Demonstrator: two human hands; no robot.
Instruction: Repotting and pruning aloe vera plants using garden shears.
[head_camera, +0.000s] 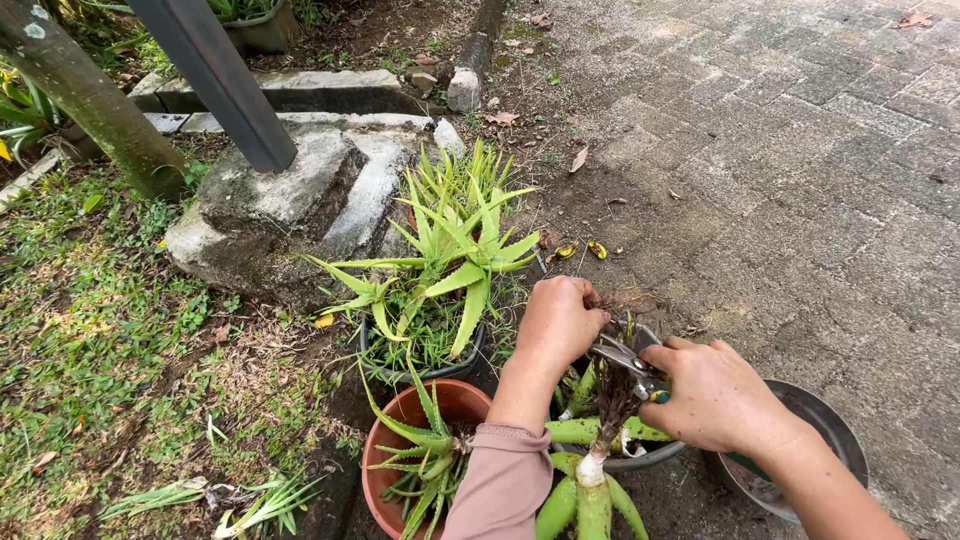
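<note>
at the far left, grass (90, 330) ran beside a tree trunk (85, 95) and a dark post (215, 75) set in a concrete block (290, 195). next came a black pot (425, 368) of spiky aloe (455, 250), with a terracotta pot (400, 470) holding a smaller aloe just in front. right of these, the left hand (560, 322) was closed in a fist around dry roots (625, 300) of an uprooted plant (592, 480), which stood root-end up over a grey pot (650, 455). the right hand (715, 395) gripped shears (630, 362), blades at the roots. paving (800, 150) lay beyond.
</note>
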